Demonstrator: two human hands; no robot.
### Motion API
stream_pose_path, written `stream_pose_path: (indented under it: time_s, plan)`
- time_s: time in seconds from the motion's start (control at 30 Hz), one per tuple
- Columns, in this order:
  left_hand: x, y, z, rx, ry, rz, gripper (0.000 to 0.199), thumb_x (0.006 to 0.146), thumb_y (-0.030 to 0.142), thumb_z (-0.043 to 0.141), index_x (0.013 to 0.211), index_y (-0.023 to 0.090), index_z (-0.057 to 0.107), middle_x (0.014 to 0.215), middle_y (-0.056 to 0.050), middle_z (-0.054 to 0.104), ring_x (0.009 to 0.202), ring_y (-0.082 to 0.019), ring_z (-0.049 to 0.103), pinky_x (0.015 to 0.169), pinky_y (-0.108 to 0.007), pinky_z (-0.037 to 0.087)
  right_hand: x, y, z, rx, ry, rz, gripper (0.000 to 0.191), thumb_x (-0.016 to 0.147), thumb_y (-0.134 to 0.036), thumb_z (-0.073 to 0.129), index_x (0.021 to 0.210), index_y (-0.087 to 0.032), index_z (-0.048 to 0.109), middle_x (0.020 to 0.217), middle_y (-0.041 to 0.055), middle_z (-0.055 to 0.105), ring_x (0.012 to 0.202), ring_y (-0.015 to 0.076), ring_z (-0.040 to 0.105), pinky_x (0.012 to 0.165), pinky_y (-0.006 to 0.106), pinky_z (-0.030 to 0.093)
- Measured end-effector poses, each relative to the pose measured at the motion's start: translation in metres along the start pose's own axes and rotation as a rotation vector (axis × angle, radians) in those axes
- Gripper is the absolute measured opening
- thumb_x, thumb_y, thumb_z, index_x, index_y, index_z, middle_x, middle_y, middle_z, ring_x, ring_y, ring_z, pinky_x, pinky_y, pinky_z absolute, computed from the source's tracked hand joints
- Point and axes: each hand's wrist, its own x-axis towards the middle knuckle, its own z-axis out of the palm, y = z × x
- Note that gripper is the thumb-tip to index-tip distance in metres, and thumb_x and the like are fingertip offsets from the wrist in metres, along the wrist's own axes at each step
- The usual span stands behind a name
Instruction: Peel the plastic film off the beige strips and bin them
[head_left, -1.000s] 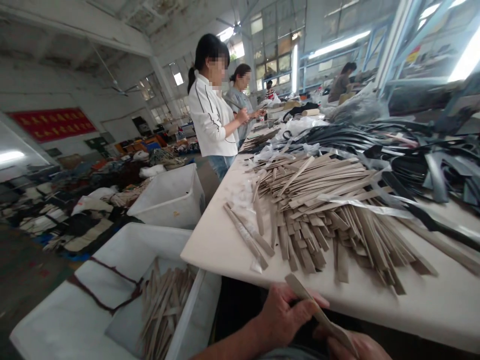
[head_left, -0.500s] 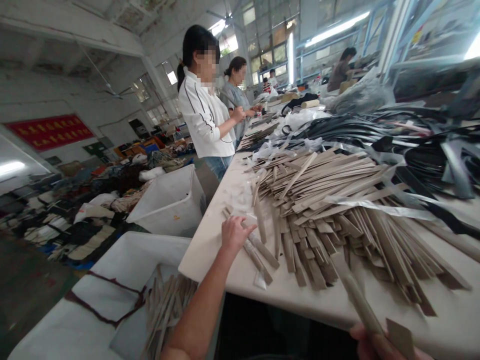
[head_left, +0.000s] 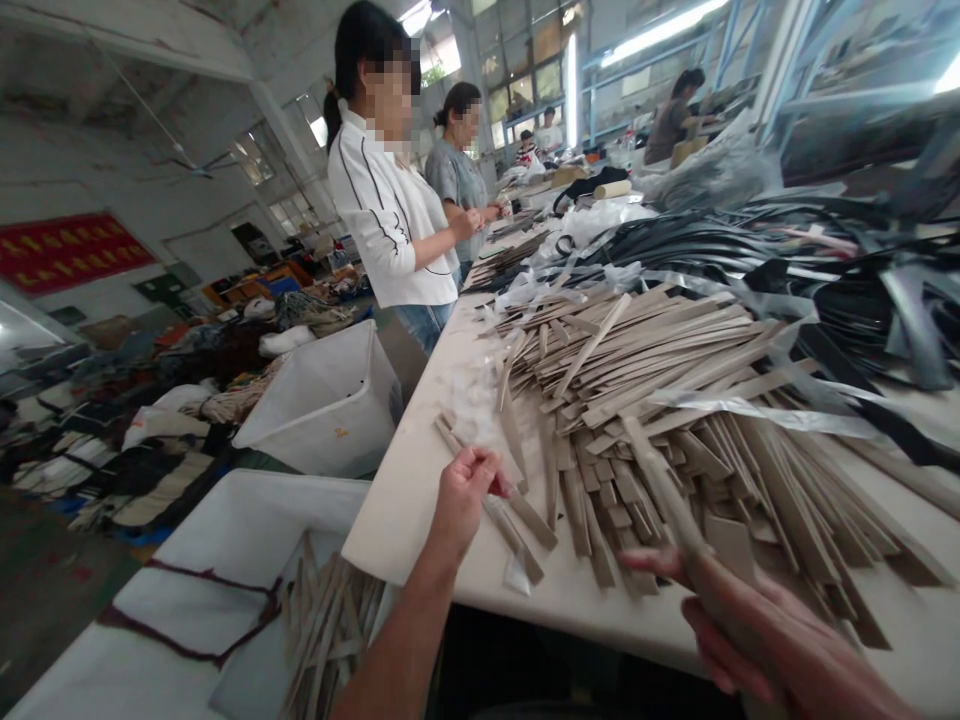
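The head camera looks forward and down along the long table (head_left: pixel 409 510), from just above the left hand (head_left: pixel 461 503) and right hand (head_left: pixel 780 640), which are near.

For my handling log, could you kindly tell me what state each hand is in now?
Left hand: closed; whether it holds anything cannot be told.
Right hand: closed, holding a long, narrow beige strip.

Right hand (head_left: pixel 757 630) gripping a long beige strip (head_left: pixel 660 490) above the table

Left hand (head_left: pixel 465 500) curls just above a small bunch of strips (head_left: pixel 514 525) on the white worktable (head_left: pixel 405 520). A large fanned pile of strips (head_left: pixel 637 400) lies beyond the right hand, and a white bin (head_left: pixel 225 520) holding more strips (head_left: pixel 326 630) sits below the left hand.
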Motion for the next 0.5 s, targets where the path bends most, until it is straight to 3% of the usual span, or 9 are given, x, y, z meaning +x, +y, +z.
stream_pose_path:
  time_s: [0.1,0.2,0.3,0.5]
  plan:
    - [-0.029,0.000,0.013,-0.059,-0.084,-0.103,0.027,0.080,0.040,0.068,0.079,0.015,0.059,0.056,0.003,0.059,0.051,-0.010,0.054,0.056,-0.022,0.046,0.026,-0.033,0.016,0.079,-0.273,0.020,0.065,0.089,-0.069,0.044,0.119,-0.018,0.070,0.052,-0.0045,0.038,0.053,0.0137,0.047,0.058,0.026,0.048]
    - [-0.050,-0.005,0.021,-0.078,-0.174,-0.187,0.027,0.078,0.040,0.071,0.080,0.014,0.061,0.055,0.002,0.059,0.049,-0.009,0.052,0.052,-0.021,0.043,0.050,-0.047,0.038,0.197,-0.400,0.021,0.067,0.081,-0.070,0.055,0.111,-0.012,0.071,0.047,-0.0081,0.032,0.046,0.0112,0.038,0.056,0.027,0.048]
    - [-0.061,-0.013,0.022,-0.114,-0.215,-0.247,0.025,0.074,0.035,0.074,0.077,0.014,0.061,0.054,0.002,0.060,0.047,-0.009,0.052,0.050,-0.020,0.042,0.065,-0.049,0.058,0.233,-0.380,0.020,0.058,0.074,-0.066,0.064,0.096,-0.012,0.072,0.043,-0.0092,0.033,0.042,0.0084,0.032,0.049,0.025,0.045]
    - [-0.072,-0.019,0.017,-0.137,-0.294,-0.319,0.021,0.069,0.027,0.075,0.084,0.013,0.070,0.059,0.001,0.064,0.052,-0.010,0.054,0.054,-0.022,0.045,0.069,-0.054,0.074,0.088,-0.273,-0.088,0.037,0.070,-0.050,0.064,0.074,-0.014,0.070,0.055,-0.0022,0.053,0.042,0.0065,0.040,0.039,0.019,0.033]
